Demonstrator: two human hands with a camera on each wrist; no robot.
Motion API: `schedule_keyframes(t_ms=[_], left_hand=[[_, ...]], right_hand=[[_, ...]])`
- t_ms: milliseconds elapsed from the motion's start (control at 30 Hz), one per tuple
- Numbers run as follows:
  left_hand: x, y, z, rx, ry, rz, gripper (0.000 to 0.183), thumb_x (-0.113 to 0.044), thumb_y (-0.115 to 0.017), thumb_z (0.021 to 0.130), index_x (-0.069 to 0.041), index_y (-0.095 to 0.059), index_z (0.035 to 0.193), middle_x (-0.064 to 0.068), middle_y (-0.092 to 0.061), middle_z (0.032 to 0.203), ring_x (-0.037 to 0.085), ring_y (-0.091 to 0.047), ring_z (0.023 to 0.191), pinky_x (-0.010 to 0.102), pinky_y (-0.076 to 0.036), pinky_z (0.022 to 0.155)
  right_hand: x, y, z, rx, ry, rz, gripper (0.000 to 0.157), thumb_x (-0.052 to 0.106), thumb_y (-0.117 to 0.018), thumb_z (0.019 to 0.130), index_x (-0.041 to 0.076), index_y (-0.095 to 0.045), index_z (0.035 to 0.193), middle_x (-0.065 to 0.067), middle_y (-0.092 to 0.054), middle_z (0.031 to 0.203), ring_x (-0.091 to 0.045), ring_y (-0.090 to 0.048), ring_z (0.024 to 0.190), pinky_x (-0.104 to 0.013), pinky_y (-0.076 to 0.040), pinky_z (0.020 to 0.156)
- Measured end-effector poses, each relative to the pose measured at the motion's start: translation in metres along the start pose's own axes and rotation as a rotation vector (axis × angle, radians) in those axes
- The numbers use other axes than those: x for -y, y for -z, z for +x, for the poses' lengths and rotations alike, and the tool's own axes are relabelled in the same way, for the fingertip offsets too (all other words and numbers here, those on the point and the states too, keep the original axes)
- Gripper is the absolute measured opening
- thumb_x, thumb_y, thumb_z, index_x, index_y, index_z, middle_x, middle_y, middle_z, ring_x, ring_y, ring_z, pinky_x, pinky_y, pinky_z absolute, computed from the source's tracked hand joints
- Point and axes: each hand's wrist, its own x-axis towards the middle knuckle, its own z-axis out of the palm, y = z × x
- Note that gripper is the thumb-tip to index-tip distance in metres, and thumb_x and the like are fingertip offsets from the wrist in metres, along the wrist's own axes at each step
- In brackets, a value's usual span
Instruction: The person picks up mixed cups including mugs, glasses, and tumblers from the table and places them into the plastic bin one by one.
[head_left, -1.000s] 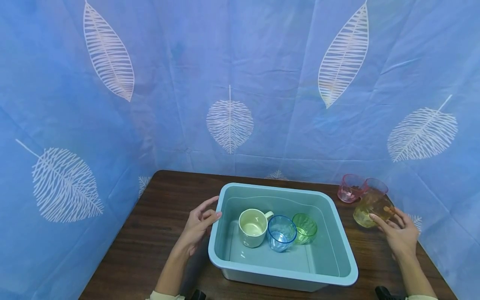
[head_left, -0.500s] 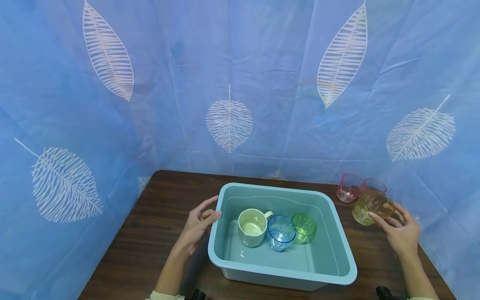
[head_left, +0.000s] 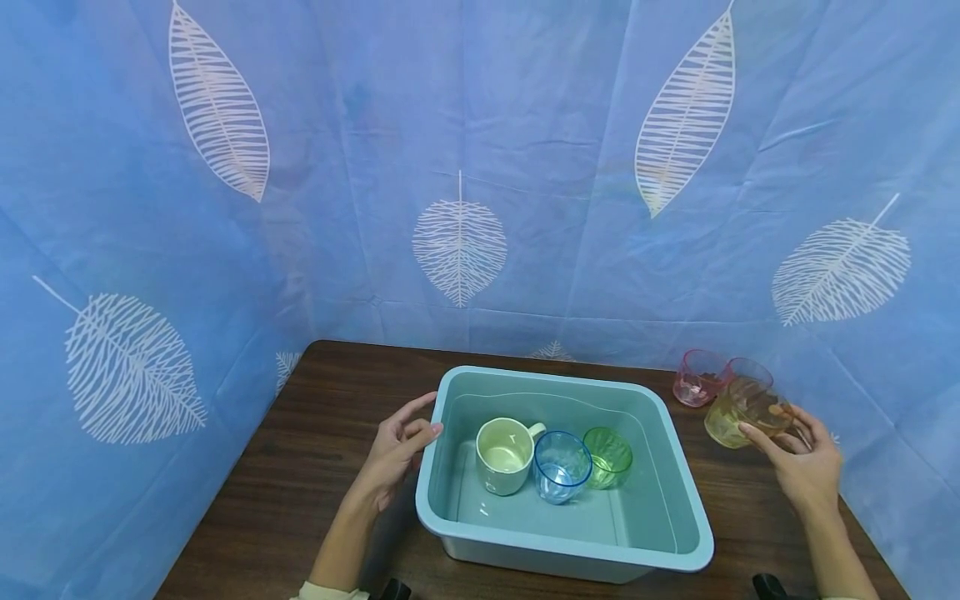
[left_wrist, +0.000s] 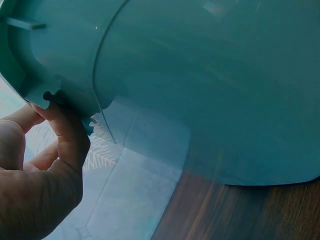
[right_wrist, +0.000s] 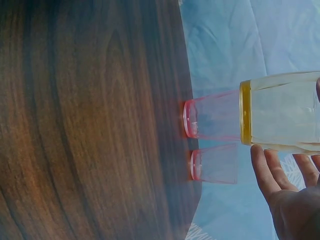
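My right hand [head_left: 810, 467] holds a clear yellow tumbler [head_left: 727, 423], thumb on one side and fingers on the other. In the right wrist view the tumbler [right_wrist: 285, 112] is above the tabletop, its thick base toward the wood. Two clear pink tumblers stand just behind it, a left one [head_left: 697, 387] and a right one [head_left: 753, 369] partly covered by it. My left hand [head_left: 397, 454] grips the left rim of a blue-green plastic basin [head_left: 562, 540]. Inside stand a pale green mug [head_left: 504, 483], a blue tumbler [head_left: 558, 487] and a green tumbler [head_left: 615, 454].
The dark wooden table [head_left: 292, 475] bears the basin and the pink tumblers. Behind and beside it hangs a blue cloth [head_left: 555, 250] with white leaf prints. The pink tumblers are near the table's back right corner.
My right hand and the yellow tumbler have risen a little, and the tumbler leans slightly more. The left hand stays at the basin rim.
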Motion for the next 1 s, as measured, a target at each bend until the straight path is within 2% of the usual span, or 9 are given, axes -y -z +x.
schedule_keyframes(t_ms=[200, 300, 400, 500, 600, 833, 1000], left_hand=[[0.001, 0.0, 0.0, 0.0, -0.003, 0.001, 0.058, -0.015, -0.072, 0.099, -0.01, -0.05, 0.152, 0.008, -0.072, 0.088, 0.013, -0.058, 0.067, 0.025, -0.048, 0.06], [0.002, 0.0, 0.0, 0.007, -0.004, -0.001, 0.058, -0.015, -0.071, 0.099, -0.01, -0.049, 0.152, 0.008, -0.072, 0.089, 0.013, -0.059, 0.068, 0.025, -0.049, 0.06], [0.002, 0.0, 0.0, 0.013, -0.007, -0.005, 0.058, -0.014, -0.071, 0.099, -0.01, -0.048, 0.153, 0.008, -0.072, 0.089, 0.013, -0.06, 0.069, 0.025, -0.05, 0.061], [0.002, 0.001, 0.001, 0.013, -0.013, -0.004, 0.058, -0.015, -0.071, 0.099, -0.01, -0.049, 0.153, 0.009, -0.071, 0.089, 0.014, -0.061, 0.069, 0.025, -0.05, 0.061], [0.002, 0.0, 0.001, 0.009, -0.011, 0.004, 0.058, -0.016, -0.071, 0.099, -0.011, -0.049, 0.153, 0.009, -0.072, 0.09, 0.014, -0.061, 0.07, 0.025, -0.05, 0.061], [0.003, 0.0, 0.002, 0.008, -0.005, 0.006, 0.058, -0.016, -0.071, 0.099, -0.011, -0.049, 0.153, 0.01, -0.072, 0.091, 0.014, -0.063, 0.072, 0.025, -0.05, 0.061], [0.002, 0.0, 0.002, 0.014, -0.01, 0.004, 0.057, -0.016, -0.071, 0.1, -0.011, -0.049, 0.153, 0.009, -0.072, 0.09, 0.014, -0.062, 0.072, 0.027, -0.051, 0.063]], right_hand=[[0.007, 0.001, -0.001, -0.047, -0.005, -0.032, 0.073, 0.014, -0.082, 0.089, 0.01, -0.048, 0.153, 0.009, -0.05, 0.138, 0.018, -0.056, 0.081, -0.003, -0.042, 0.073], [0.01, 0.003, -0.001, -0.062, 0.009, 0.001, 0.072, 0.008, -0.081, 0.088, 0.007, -0.049, 0.152, 0.015, -0.054, 0.13, 0.018, -0.058, 0.079, -0.003, -0.044, 0.072], [0.013, 0.004, -0.001, -0.069, 0.026, 0.062, 0.07, 0.001, -0.081, 0.087, 0.007, -0.051, 0.15, 0.026, -0.059, 0.116, 0.016, -0.062, 0.078, -0.004, -0.047, 0.07], [0.013, 0.005, 0.0, -0.078, 0.04, 0.121, 0.069, -0.004, -0.08, 0.086, 0.007, -0.054, 0.149, 0.027, -0.064, 0.109, 0.013, -0.065, 0.079, -0.005, -0.049, 0.07], [0.014, 0.005, 0.0, -0.09, 0.036, 0.129, 0.068, -0.005, -0.08, 0.086, 0.008, -0.055, 0.148, 0.027, -0.065, 0.108, 0.012, -0.065, 0.079, -0.005, -0.049, 0.071], [0.014, 0.008, 0.0, -0.095, -0.002, 0.063, 0.071, 0.005, -0.082, 0.087, 0.013, -0.053, 0.151, 0.03, -0.062, 0.112, 0.017, -0.06, 0.085, -0.003, -0.044, 0.077], [0.017, 0.007, 0.0, -0.113, 0.04, 0.096, 0.069, -0.003, -0.082, 0.085, 0.01, -0.056, 0.148, 0.028, -0.065, 0.11, 0.013, -0.064, 0.084, -0.005, -0.045, 0.08]])
